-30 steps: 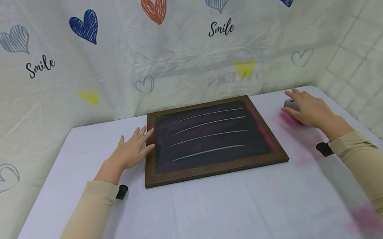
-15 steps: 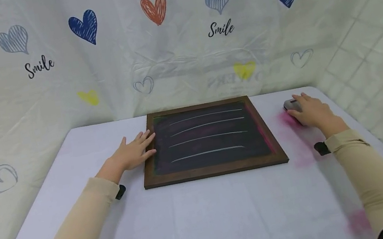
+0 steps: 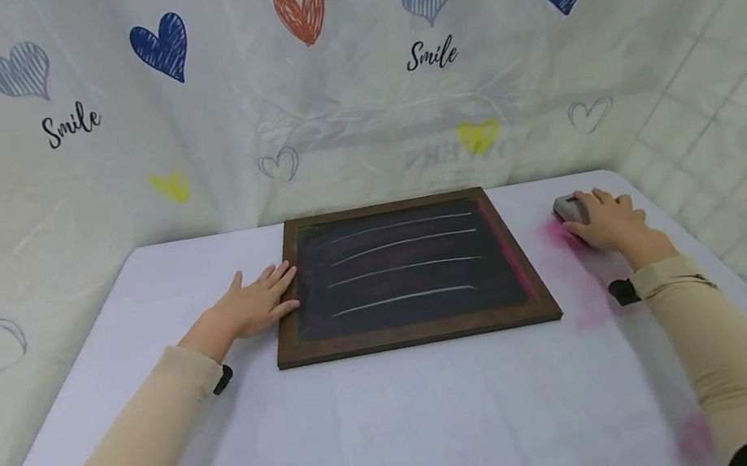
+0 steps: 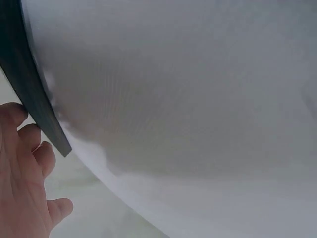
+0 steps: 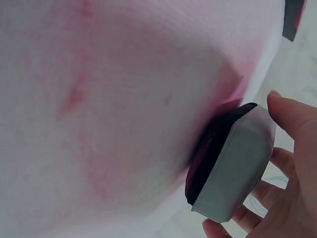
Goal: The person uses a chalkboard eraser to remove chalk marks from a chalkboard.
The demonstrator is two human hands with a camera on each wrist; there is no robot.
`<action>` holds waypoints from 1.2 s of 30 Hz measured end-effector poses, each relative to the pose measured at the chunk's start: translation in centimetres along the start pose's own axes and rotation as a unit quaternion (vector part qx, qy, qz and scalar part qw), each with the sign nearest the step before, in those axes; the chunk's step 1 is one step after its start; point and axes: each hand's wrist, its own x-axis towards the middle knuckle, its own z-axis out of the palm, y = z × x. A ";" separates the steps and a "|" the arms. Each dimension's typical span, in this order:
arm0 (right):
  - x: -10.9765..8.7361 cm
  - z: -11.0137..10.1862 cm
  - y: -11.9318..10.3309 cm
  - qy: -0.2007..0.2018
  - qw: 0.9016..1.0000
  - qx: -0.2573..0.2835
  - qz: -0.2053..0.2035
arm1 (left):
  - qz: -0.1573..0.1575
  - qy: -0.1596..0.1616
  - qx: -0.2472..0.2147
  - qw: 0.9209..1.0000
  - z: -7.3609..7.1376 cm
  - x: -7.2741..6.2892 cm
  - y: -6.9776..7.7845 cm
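Observation:
A wooden-framed chalkboard (image 3: 411, 283) with several white chalk lines lies at the back middle of the table. My left hand (image 3: 248, 307) rests its spread, fairly straight fingers on the left side of its frame. In the left wrist view the fingertips (image 4: 30, 134) meet the dark frame edge (image 4: 37, 94). To the right of the board, my right hand (image 3: 613, 224) grips a grey chalkboard eraser (image 3: 568, 209). Seen from the right wrist, the eraser (image 5: 237, 161) has a black felt face turned to the cloth, with the thumb on one side and fingers on the other.
A white cloth (image 3: 406, 425) covers the table. Pink chalk smudges (image 3: 579, 289) mark it beside the eraser, and another pink stain (image 3: 694, 436) is near the right forearm. Behind the table hangs a white curtain (image 3: 368, 114) printed with hearts.
My right fingers have bent and closed in around the eraser, which stays about where it was. My left fingers have drawn slightly left, off the slate and onto the frame.

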 end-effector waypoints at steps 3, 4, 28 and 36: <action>0.2 0.5 0.0 0.002 1.000 0.007 0.002 | 0.001 0.006 -0.005 1.000 0.3 -0.2 -0.1; 0.3 0.6 0.1 0.001 1.000 0.010 0.002 | 0.002 0.008 -0.007 1.000 0.4 -0.2 -0.1; 0.7 1.1 -0.8 0.017 0.999 0.031 -0.003 | 0.013 0.023 -0.006 1.000 0.9 -0.3 0.3; 0.3 0.6 -0.9 0.027 0.998 0.026 -0.040 | 0.014 0.019 -0.008 1.000 0.7 -0.3 0.4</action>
